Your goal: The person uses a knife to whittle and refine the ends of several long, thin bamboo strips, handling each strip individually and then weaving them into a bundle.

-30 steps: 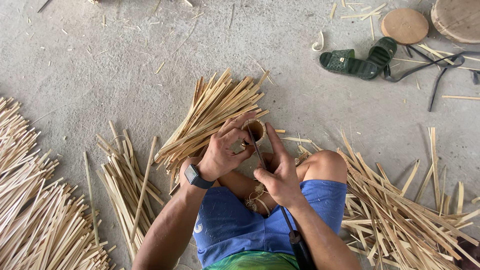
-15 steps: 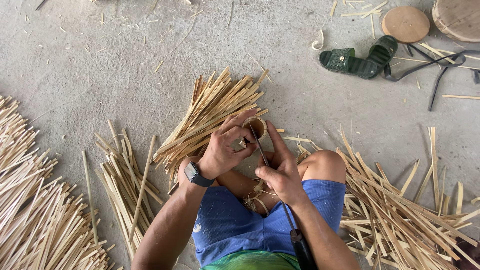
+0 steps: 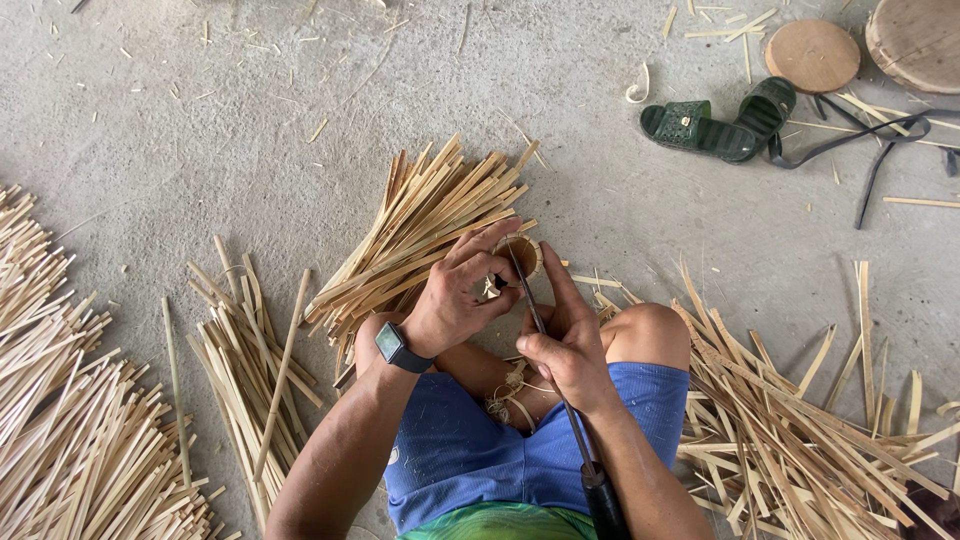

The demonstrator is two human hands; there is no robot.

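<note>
Bamboo everywhere on a grey concrete floor. Person seated on the floor, knees bent, blue shorts, seen from above.

Left hand: fingers curled over a short round bamboo section, which stands end-on just beyond the fingertips, its pale ring-shaped cut face up toward the camera. Hand closed around the piece from the left; a dark watch sits on that wrist.

Right hand: wrapped around a long thin blade, grip about midway along it. Blade tip rests on the cut face of the bamboo section; dark handle runs back along the forearm toward the near edge of the view. Index finger lies extended along the blade (thumb position cannot be told).

Bamboo section sits centre of the scene, between both hands, just far of the knees, touching the near end of a fanned bundle of split strips that spreads away to the far left.

Around:
- 1 loose pile of strips left of the left forearm, lying on the floor.
- 1 large heap of thin sticks at the far left edge.
- 1 scattered heap of wider strips right of the right knee.
- 2 green sandals far right, lying side by side.
- 1 round wooden disc beyond the sandals, a bigger round wooden block at the top right corner.
- Dark cord trailing across the floor near the sandals.
- Curled shavings lie between the legs.
</note>
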